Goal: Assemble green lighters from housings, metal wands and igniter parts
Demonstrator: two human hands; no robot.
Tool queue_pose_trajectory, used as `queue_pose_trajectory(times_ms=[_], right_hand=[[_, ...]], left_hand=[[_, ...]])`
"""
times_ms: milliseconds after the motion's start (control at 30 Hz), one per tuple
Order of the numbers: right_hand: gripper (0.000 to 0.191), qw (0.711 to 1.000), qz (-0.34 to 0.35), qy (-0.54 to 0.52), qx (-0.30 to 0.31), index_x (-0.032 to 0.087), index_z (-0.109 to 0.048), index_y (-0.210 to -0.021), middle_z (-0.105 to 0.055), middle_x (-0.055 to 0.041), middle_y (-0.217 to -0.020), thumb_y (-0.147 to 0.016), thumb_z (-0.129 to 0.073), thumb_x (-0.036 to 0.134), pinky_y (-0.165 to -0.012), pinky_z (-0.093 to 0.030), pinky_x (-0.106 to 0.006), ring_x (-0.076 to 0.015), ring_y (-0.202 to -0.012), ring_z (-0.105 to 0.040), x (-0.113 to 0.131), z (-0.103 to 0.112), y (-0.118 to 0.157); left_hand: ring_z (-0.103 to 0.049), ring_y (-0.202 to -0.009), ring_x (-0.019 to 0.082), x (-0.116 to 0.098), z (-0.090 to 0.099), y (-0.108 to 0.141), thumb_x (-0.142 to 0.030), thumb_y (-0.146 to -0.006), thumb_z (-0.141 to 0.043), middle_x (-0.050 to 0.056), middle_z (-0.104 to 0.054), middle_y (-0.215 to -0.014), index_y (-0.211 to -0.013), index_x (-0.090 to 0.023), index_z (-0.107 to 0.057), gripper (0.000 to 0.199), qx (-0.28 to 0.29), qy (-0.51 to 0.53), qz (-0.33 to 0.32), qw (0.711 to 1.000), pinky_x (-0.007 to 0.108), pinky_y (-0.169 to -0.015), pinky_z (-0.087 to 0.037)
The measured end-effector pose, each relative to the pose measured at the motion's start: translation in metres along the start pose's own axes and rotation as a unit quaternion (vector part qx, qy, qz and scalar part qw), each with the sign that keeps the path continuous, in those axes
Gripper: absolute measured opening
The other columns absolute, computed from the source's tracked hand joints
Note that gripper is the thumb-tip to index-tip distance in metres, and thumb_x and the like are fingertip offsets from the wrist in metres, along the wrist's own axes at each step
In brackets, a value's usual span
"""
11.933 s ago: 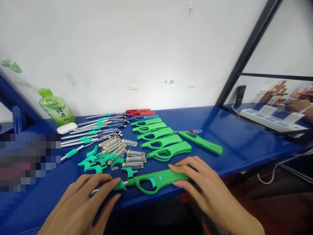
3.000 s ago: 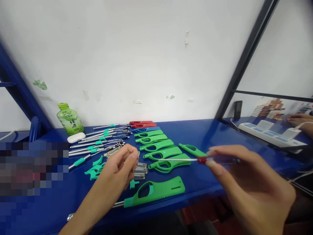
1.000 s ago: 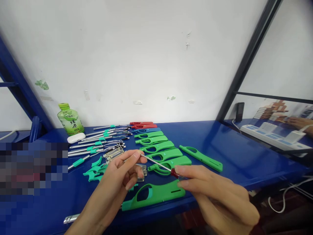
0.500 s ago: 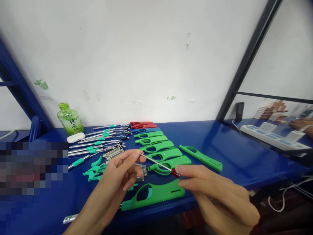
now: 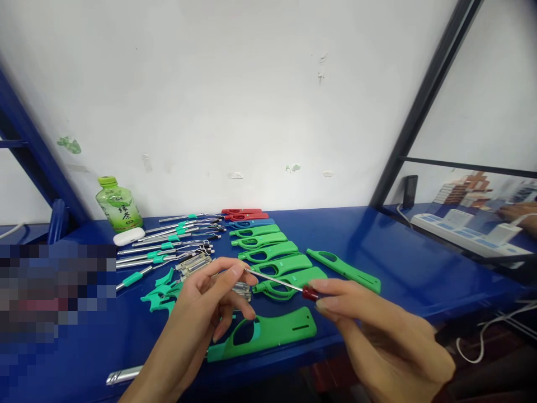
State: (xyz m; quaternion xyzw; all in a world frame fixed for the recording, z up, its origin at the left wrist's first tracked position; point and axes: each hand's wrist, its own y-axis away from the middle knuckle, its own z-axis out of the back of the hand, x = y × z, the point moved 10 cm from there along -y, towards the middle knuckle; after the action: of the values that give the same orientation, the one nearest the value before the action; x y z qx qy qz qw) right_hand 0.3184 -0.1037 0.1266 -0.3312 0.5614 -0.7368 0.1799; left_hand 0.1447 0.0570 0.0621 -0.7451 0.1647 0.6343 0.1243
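Observation:
My right hand (image 5: 377, 330) grips the dark red handle of a screwdriver (image 5: 277, 281), whose thin metal shaft points left. At the tip of the shaft, my left hand (image 5: 213, 296) pinches with thumb and forefinger; whatever else it holds is too small to make out. Below both hands lies a green lighter casing (image 5: 285, 329) with a teal trigger and a metal tube (image 5: 123, 375) at its left. Behind are several green casings (image 5: 289, 263) in a column, with a blue one (image 5: 251, 223) and red ones (image 5: 247, 216) at the back.
Metal rods with teal parts (image 5: 168, 245), teal triggers (image 5: 161, 296) and clear tanks (image 5: 195, 264) lie left on the blue table (image 5: 419, 263). A green bottle (image 5: 120, 207) and white case (image 5: 128, 237) stand behind. One casing (image 5: 344, 268) and a power strip (image 5: 470, 235) are right.
My right hand and the screwdriver have shifted slightly right and down. My left hand's pinch has moved slightly right and down, and its lower fingers have spread.

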Motion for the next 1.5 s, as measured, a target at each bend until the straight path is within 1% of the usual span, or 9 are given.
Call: queue_pose_trajectory(times_ms=[200, 367, 533, 700, 1000, 1167, 1233, 1333, 1500], right_hand=[[0.035, 0.999, -0.041, -0.027, -0.006, 0.025, -0.083, -0.110, -0.088, 0.0027, -0.109, -0.092, -0.077, -0.004, -0.091, -0.072, -0.026, -0.0190, -0.098, -0.087, -0.011, 0.004, -0.002], [0.035, 0.995, -0.090, -0.031, -0.038, 0.028, -0.083, -0.117, -0.088, 0.0050, -0.109, -0.093, -0.080, 0.001, -0.097, -0.069, -0.022, -0.0150, -0.099, -0.085, -0.023, 0.011, 0.000], [0.034, 0.980, -0.138, -0.088, -0.112, 0.029, -0.079, -0.114, -0.084, 0.0043, -0.100, -0.092, -0.080, 0.003, -0.092, -0.071, -0.024, -0.0154, -0.094, -0.084, -0.034, 0.025, 0.001], [0.026, 0.976, -0.155, -0.085, -0.130, 0.026, -0.080, -0.112, -0.083, 0.0023, -0.097, -0.094, -0.081, 0.007, -0.081, -0.072, -0.025, -0.0153, -0.086, -0.082, -0.037, 0.032, -0.004], [0.055, 0.990, -0.110, -0.050, -0.066, 0.033, -0.075, -0.142, -0.081, 0.0042, -0.108, -0.097, -0.075, 0.000, -0.087, -0.067, -0.026, -0.0127, -0.093, -0.078, -0.020, 0.028, -0.004], [0.069, 0.995, -0.067, -0.070, -0.024, 0.034, -0.068, -0.154, -0.080, 0.0046, -0.121, -0.097, -0.070, -0.006, -0.088, -0.066, -0.029, -0.0137, -0.102, -0.075, -0.007, 0.021, -0.005], [0.074, 0.995, -0.060, -0.075, -0.016, 0.034, -0.065, -0.157, -0.080, 0.0053, -0.128, -0.097, -0.068, -0.009, -0.092, -0.065, -0.029, -0.0135, -0.106, -0.074, -0.006, 0.021, -0.005], [0.073, 0.996, -0.058, -0.069, 0.014, 0.035, -0.064, -0.156, -0.080, 0.0065, -0.135, -0.098, -0.067, -0.009, -0.097, -0.064, -0.028, -0.0132, -0.111, -0.075, -0.008, 0.017, -0.003], [0.058, 0.994, -0.073, -0.026, 0.077, 0.032, -0.068, -0.147, -0.081, 0.0072, -0.129, -0.100, -0.068, -0.002, -0.099, -0.061, -0.024, -0.0107, -0.110, -0.076, -0.016, 0.009, -0.004]], left_hand=[[-0.065, -0.052, 0.009, -0.002, -0.002, 0.002, -0.066, -0.085, -0.083, 0.003, -0.074, -0.093, -0.092, -0.020, -0.073, 0.047, -0.002, -0.055, -0.020, 0.998, 0.015, -0.039, -0.024], [-0.070, -0.055, 0.013, -0.008, -0.007, 0.001, -0.066, -0.091, -0.077, 0.005, -0.078, -0.092, -0.094, -0.020, -0.075, 0.045, 0.033, -0.120, -0.051, 0.991, 0.018, -0.039, -0.028], [-0.071, -0.055, 0.015, -0.012, -0.022, 0.003, -0.062, -0.093, -0.074, 0.004, -0.077, -0.075, -0.083, -0.022, -0.079, 0.042, 0.078, -0.196, -0.100, 0.972, 0.020, -0.042, -0.035], [-0.070, -0.055, 0.014, -0.006, -0.032, 0.012, -0.053, -0.099, -0.069, -0.001, -0.075, -0.065, -0.086, -0.027, -0.082, 0.032, 0.084, -0.258, -0.147, 0.951, 0.021, -0.049, -0.044], [-0.067, -0.067, 0.009, -0.006, -0.050, 0.022, -0.036, -0.102, -0.066, -0.007, -0.078, -0.083, -0.088, -0.033, -0.079, 0.019, 0.091, -0.337, -0.244, 0.905, 0.019, -0.059, -0.050], [-0.071, -0.095, 0.014, 0.002, -0.065, 0.022, -0.031, -0.106, -0.067, -0.005, -0.078, -0.099, -0.100, -0.035, -0.079, 0.015, 0.114, -0.361, -0.290, 0.879, 0.025, -0.082, -0.056], [-0.070, -0.098, 0.016, 0.008, -0.076, 0.020, -0.030, -0.105, -0.069, -0.004, -0.078, -0.102, -0.102, -0.036, -0.081, 0.015, 0.137, -0.369, -0.303, 0.868, 0.028, -0.084, -0.057], [-0.068, -0.096, 0.018, 0.016, -0.089, 0.016, -0.026, -0.105, -0.069, -0.002, -0.077, -0.100, -0.107, -0.037, -0.084, 0.018, 0.157, -0.387, -0.313, 0.853, 0.032, -0.082, -0.056], [-0.067, -0.097, 0.023, 0.025, -0.098, 0.014, -0.019, -0.105, -0.067, 0.001, -0.077, -0.100, -0.108, -0.031, -0.083, 0.020, 0.151, -0.417, -0.316, 0.839, 0.039, -0.084, -0.057]])
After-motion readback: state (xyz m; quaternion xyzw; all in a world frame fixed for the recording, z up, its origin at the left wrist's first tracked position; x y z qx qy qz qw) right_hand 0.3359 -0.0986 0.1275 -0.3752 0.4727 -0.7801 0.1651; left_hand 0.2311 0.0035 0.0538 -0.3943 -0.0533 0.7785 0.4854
